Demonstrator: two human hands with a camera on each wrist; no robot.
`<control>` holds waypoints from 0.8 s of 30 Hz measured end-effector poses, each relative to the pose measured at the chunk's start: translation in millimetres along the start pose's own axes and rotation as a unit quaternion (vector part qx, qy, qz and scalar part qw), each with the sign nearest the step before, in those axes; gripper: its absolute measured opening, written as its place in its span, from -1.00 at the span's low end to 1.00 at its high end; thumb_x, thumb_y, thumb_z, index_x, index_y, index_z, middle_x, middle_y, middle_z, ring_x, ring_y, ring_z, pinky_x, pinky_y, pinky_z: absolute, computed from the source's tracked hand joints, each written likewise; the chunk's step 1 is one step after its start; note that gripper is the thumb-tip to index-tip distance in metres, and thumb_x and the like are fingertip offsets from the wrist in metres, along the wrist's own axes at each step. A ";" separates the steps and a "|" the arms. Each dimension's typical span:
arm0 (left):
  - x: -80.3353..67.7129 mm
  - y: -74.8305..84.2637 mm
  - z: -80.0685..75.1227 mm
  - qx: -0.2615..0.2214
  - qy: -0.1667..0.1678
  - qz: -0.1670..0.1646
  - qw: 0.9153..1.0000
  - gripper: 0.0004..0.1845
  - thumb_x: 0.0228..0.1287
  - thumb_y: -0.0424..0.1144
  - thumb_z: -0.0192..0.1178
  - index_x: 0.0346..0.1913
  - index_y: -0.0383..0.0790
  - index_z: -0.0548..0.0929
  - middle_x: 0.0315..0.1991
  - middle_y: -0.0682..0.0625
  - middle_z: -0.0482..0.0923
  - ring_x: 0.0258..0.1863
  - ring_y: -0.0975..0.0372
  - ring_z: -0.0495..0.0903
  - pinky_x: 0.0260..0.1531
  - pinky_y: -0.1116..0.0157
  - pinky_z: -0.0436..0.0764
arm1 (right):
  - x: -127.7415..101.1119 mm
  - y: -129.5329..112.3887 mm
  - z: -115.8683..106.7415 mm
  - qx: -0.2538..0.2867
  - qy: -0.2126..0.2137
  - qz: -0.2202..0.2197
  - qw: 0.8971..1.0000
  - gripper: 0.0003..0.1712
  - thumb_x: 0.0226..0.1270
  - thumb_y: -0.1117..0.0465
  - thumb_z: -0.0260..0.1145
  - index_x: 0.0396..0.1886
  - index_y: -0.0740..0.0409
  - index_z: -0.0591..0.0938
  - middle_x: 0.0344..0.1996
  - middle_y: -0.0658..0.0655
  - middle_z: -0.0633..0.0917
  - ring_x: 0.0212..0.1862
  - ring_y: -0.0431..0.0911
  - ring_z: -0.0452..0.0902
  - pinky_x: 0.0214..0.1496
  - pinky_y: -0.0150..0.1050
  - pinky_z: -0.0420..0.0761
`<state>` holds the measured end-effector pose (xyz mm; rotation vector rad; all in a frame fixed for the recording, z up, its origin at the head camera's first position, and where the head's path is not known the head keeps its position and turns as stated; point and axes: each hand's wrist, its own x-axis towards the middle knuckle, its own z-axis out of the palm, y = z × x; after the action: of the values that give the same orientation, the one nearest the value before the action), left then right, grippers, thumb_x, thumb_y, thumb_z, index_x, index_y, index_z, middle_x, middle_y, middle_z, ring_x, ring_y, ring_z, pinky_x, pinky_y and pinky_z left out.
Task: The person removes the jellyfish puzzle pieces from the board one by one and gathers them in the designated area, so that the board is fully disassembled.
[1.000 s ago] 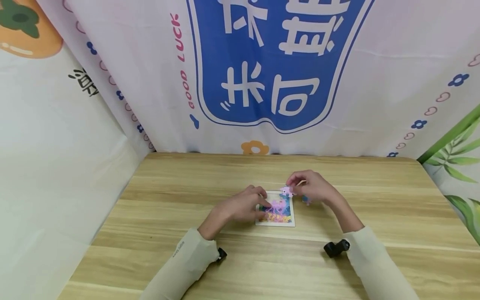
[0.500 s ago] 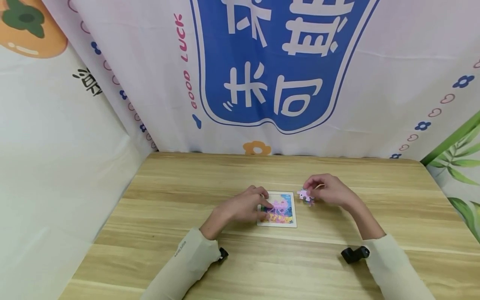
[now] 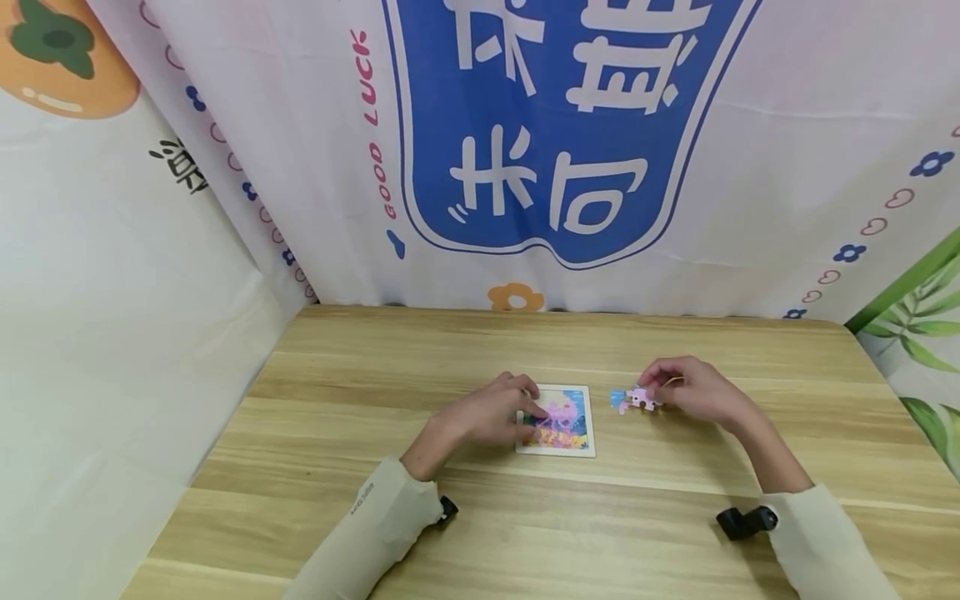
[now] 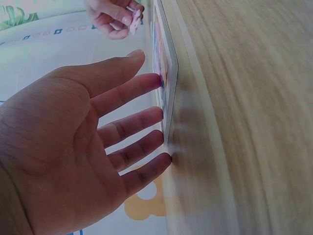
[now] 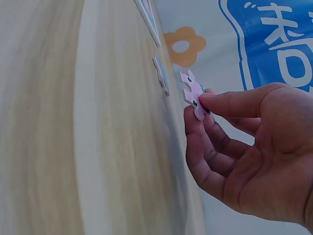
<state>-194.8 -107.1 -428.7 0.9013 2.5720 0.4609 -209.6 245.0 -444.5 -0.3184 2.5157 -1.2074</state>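
Observation:
A small square puzzle board [image 3: 570, 437] with a white frame and a colourful picture lies mid-table. My left hand [image 3: 525, 412] rests on its left part, and the left wrist view shows the straight fingertips [image 4: 157, 113] touching the board [image 4: 168, 83]. To the right of the board, my right hand [image 3: 656, 396] pinches a pink puzzle piece [image 3: 640, 397] between thumb and fingers, just above the table. The right wrist view shows this pink piece [image 5: 192, 92] held edge-on. A blue piece [image 3: 617, 401] lies on the wood beside it, between the board and the right hand.
The wooden table [image 3: 375, 375] is closed in by printed cloth walls [image 3: 525, 150] at the back and both sides. A black wrist camera mount [image 3: 744, 522] sits by each sleeve. The loose blue piece [image 5: 160, 74] lies near the board's edge [image 5: 146, 17].
My right hand has moved to the right, away from the board's top right corner, carrying the pink piece lower towards the table. The left hand has stayed on the board.

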 end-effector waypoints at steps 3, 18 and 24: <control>0.1 0.7 -0.3 0.000 0.001 0.000 1.000 -0.64 0.53 -0.06 0.36 0.28 -0.01 0.78 0.43 0.02 0.51 0.38 0.15 0.42 0.36 0.18 0.56 | -2.0 3.5 -3.4 -0.002 0.001 0.003 1.000 -0.81 0.49 0.33 0.34 0.03 0.24 0.73 -0.12 0.18 0.71 -0.12 -0.03 0.59 -0.14 -0.27 0.69; -0.1 -0.5 -0.6 0.005 -0.009 0.001 1.000 -0.61 0.54 -0.03 0.34 0.32 0.00 0.75 0.48 0.01 0.47 0.35 0.16 0.42 0.30 0.20 0.55 | -4.1 10.7 -7.2 0.014 -0.013 0.000 1.000 -0.83 0.52 0.36 0.32 0.00 0.29 0.73 -0.17 0.19 0.70 -0.19 -0.08 0.57 -0.20 -0.29 0.66; 0.8 -0.7 -0.9 0.003 -0.011 0.001 1.000 -0.61 0.53 -0.04 0.35 0.32 0.00 0.75 0.48 0.01 0.47 0.35 0.15 0.41 0.29 0.21 0.55 | -2.9 10.6 -6.6 0.009 -0.015 -0.003 1.000 -0.83 0.53 0.35 0.32 0.01 0.28 0.73 -0.18 0.17 0.70 -0.20 -0.08 0.54 -0.23 -0.29 0.62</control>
<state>-196.1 -107.2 -428.4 0.9050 2.5544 0.4430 -210.1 257.2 -448.5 -0.3374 2.4781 -1.2192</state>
